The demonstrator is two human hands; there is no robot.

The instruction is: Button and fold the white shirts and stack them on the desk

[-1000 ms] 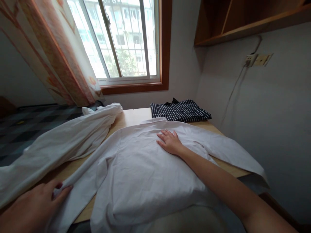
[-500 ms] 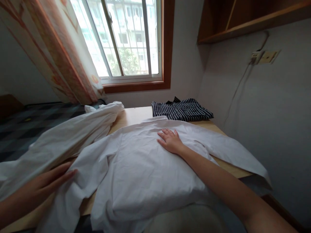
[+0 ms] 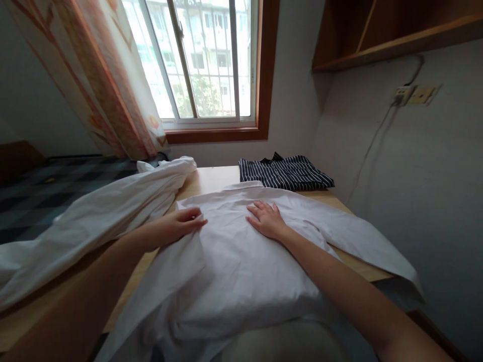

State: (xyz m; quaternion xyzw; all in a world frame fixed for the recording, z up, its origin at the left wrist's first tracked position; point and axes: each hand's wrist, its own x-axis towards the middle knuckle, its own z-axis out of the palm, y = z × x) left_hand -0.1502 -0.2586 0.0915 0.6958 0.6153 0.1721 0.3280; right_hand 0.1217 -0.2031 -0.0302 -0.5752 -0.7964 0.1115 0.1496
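Note:
A white long-sleeved shirt [image 3: 234, 261] lies spread over the wooden table, its collar toward the window and its right-hand sleeve hanging past the table's edge. My left hand [image 3: 184, 223] pinches the shirt's left side near the shoulder, where the cloth is folded inward over the body. The left sleeve trails down toward the near edge. Flat on the upper part of the shirt rests my right hand [image 3: 266, 218], fingers spread. The near hem is partly hidden in the blur at the bottom.
Behind the collar sits a folded black-and-white striped shirt [image 3: 285, 172]. Another crumpled white garment [image 3: 109, 211] lies along the left of the table [image 3: 217, 176], beside a dark checked bed [image 3: 33, 196]. A cord [image 3: 372, 146] hangs on the right wall.
My left hand has moved up and to the right, carrying the left side of the shirt inward over its body. The right hand has stayed on the cloth.

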